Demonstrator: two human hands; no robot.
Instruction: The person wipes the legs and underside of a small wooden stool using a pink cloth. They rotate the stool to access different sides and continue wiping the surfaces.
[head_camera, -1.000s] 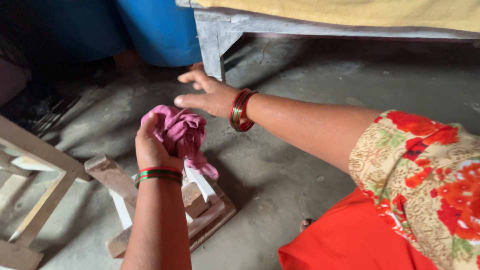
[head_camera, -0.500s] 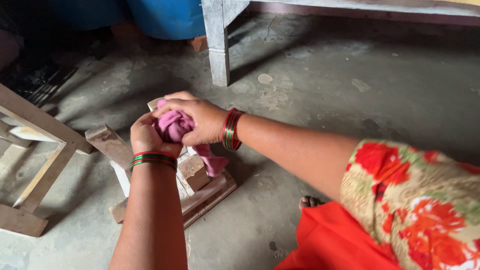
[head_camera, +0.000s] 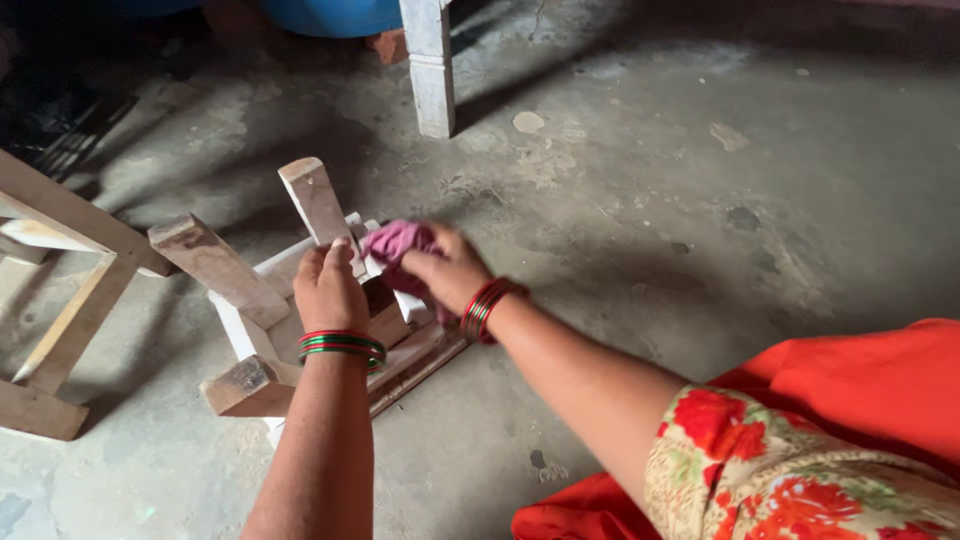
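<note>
A small wooden stool (head_camera: 250, 300) lies upside down on the concrete floor, its legs pointing up. My left hand (head_camera: 328, 290) grips one upturned leg (head_camera: 318, 205) near its base. My right hand (head_camera: 445, 268) is shut on a crumpled pink cloth (head_camera: 395, 242) and presses it against the stool's white underside beside that leg. Red and green bangles ring both wrists. Part of the cloth is hidden under my right palm.
A larger wooden frame (head_camera: 60, 280) stands at the left. A white furniture leg (head_camera: 430, 70) rises at the top centre, with a blue barrel (head_camera: 330, 12) behind it. My orange and floral clothing (head_camera: 800, 450) fills the lower right.
The pink cloth passed from my left hand to my right hand. My left hand dropped onto a stool leg, and my right hand came down onto the stool with the cloth.
</note>
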